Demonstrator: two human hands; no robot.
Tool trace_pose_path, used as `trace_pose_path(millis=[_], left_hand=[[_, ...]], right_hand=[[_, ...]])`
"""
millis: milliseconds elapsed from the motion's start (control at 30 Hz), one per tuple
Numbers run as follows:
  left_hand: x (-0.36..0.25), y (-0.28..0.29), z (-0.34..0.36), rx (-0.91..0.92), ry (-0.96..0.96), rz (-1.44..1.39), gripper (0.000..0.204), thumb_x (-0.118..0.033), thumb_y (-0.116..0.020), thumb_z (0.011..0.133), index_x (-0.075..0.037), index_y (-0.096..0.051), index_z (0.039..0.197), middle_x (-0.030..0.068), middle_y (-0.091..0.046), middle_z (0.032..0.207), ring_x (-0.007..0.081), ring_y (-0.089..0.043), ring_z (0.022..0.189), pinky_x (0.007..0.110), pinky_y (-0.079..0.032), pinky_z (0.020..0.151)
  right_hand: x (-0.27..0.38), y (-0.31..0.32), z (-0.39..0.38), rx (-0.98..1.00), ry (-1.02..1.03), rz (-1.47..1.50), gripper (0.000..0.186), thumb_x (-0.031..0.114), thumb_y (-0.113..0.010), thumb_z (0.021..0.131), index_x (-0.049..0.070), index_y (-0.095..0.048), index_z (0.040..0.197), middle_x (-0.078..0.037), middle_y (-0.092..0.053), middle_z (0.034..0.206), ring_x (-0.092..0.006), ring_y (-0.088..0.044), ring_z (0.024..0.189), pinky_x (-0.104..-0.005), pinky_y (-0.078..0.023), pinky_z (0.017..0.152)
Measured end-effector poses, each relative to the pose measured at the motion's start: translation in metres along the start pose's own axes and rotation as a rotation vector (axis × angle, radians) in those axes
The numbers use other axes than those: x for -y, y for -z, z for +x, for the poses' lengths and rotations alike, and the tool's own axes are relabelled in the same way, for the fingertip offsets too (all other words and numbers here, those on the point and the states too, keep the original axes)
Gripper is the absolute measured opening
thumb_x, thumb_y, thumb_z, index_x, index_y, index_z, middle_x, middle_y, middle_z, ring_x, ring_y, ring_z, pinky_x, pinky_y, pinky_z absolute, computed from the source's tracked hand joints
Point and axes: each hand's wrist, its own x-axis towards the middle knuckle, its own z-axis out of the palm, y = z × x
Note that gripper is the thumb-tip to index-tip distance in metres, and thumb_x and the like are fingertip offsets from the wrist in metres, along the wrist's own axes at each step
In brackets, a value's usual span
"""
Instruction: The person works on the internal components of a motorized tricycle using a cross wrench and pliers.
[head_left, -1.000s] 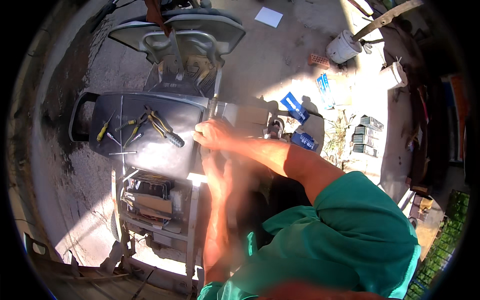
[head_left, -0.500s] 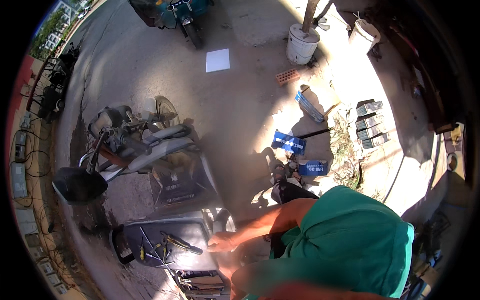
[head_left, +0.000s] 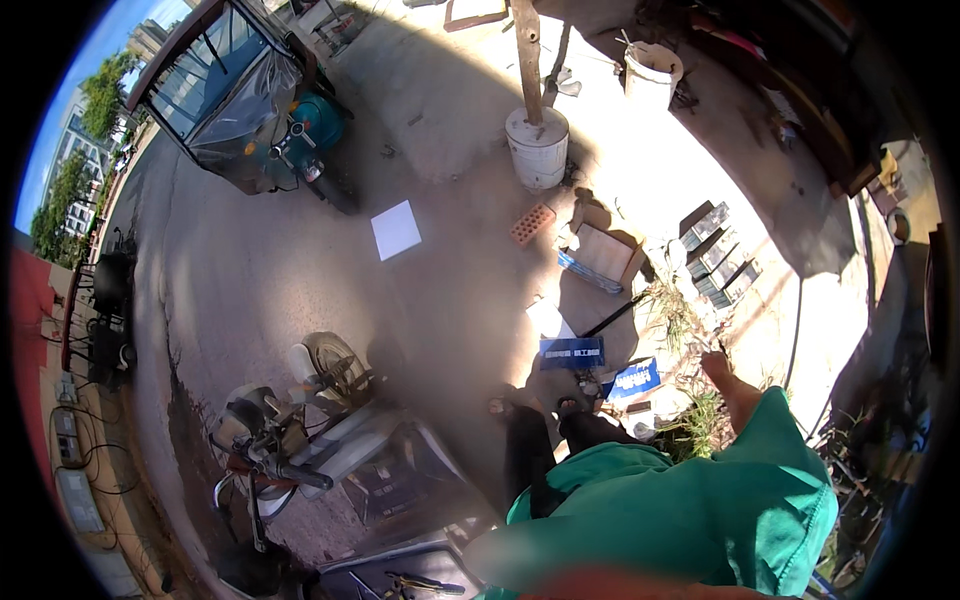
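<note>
My right hand (head_left: 716,366) hangs out to the right of my legs, over the ground by some dry grass (head_left: 700,425). Its fingers are too small to read, and nothing can be made out in it. The green shirt covers much of the lower right. My left hand does not show; only a blurred strip of arm (head_left: 640,582) lies at the bottom edge. At the lower left stands a scooter (head_left: 345,450). Pliers (head_left: 425,584) lie on its dark seat (head_left: 365,568), which is cut off by the lower edge.
Blue boxes (head_left: 572,353) lie by my feet, near an opened cardboard box (head_left: 603,250). Further right is a row of dark blocks (head_left: 722,262). Ahead are a perforated brick (head_left: 532,225), a white bucket holding a post (head_left: 538,150), a white sheet (head_left: 397,231) and a parked three-wheeler (head_left: 255,110).
My right hand has left the scooter seat's edge and swung out to the right. The view has shifted, so the seat and its tools sit lower and the three-wheeler shows more fully.
</note>
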Motion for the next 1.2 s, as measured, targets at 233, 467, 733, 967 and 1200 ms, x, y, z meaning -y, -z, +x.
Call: trace_pose_path(millis=[233, 467, 733, 967, 1200], left_hand=[[-0.024, 0.033, 0.097, 0.099, 0.09, 0.067, 0.039, -0.031, -0.066, 0.09, 0.0, -0.062, 0.113, 0.0229, -0.064, 0.09, 0.0373, -0.065, 0.082, 0.043, -0.052, 0.074], [-0.098, -0.004, 0.268, 0.392, -0.084, 0.188, 0.037, -0.03, -0.064, 0.092, -0.001, -0.062, 0.113, 0.0219, -0.064, 0.09, 0.036, -0.065, 0.082, 0.042, -0.053, 0.074], [-0.183, 0.005, 0.488, 0.558, -0.78, 0.647, 0.035, -0.029, -0.063, 0.093, -0.001, -0.063, 0.113, 0.0207, -0.065, 0.089, 0.0346, -0.065, 0.081, 0.041, -0.053, 0.073], [-0.347, 0.035, 0.542, 0.606, -0.51, 0.373, 0.031, -0.027, -0.056, 0.097, -0.004, -0.063, 0.116, 0.0121, -0.067, 0.095, 0.0308, -0.065, 0.082, 0.041, -0.053, 0.073], [-0.476, 0.058, 0.651, 0.481, 0.071, 0.028, 0.031, -0.028, -0.055, 0.097, -0.005, -0.064, 0.116, 0.0107, -0.068, 0.097, 0.0291, -0.066, 0.085, 0.04, -0.054, 0.075]], right_hand=[[0.174, 0.073, -0.063, 0.685, -1.135, 1.743, 0.023, 0.029, -0.059, 0.096, 0.01, -0.064, 0.085, -0.011, -0.061, 0.071, -0.0236, -0.056, 0.057, -0.0392, -0.045, 0.05], [0.287, 0.132, 0.067, 0.876, -0.223, 2.612, 0.029, 0.04, -0.066, 0.094, 0.011, -0.063, 0.093, -0.003, -0.061, 0.072, -0.0189, -0.059, 0.059, -0.0339, -0.047, 0.045], [0.339, 0.289, 0.156, 0.671, -0.736, 2.08, 0.029, 0.029, -0.056, 0.1, 0.013, -0.056, 0.075, -0.001, -0.055, 0.065, -0.016, -0.054, 0.055, -0.0313, -0.045, 0.05], [0.35, 0.32, 0.225, 0.719, -1.244, 1.818, 0.028, 0.021, -0.05, 0.101, 0.016, -0.054, 0.073, 0.002, -0.051, 0.065, -0.0127, -0.049, 0.054, -0.0267, -0.041, 0.049], [0.362, 0.445, 0.49, 0.668, -0.522, 1.975, 0.037, 0.034, -0.051, 0.1, 0.008, -0.056, 0.073, -0.001, -0.049, 0.061, -0.0114, -0.038, 0.042, -0.0279, -0.028, 0.038]])
